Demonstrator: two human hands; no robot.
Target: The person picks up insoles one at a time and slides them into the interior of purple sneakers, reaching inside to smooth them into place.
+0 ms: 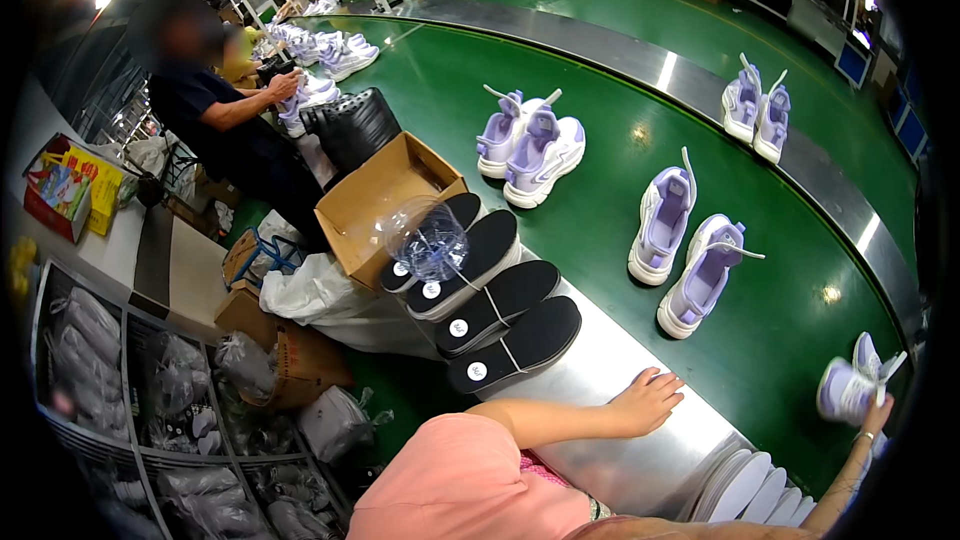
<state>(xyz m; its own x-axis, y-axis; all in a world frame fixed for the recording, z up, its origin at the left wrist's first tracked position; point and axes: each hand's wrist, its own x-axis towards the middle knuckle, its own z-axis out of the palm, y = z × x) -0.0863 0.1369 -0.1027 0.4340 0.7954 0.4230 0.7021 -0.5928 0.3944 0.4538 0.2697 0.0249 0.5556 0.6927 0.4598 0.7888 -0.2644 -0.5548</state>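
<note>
At R of grn belt (590, 265), chunky wht/lilac shoe (842, 392), R hand (877, 413) closed on it, L hand (648, 403) loosely open, empty.

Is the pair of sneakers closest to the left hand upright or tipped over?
Upright: both sneakers stand sole-down on the green surface, their openings facing up.

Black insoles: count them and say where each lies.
4: one insole beside the box; a second, third and fourth toward the left hand. Others may be hidden underneath.
</note>
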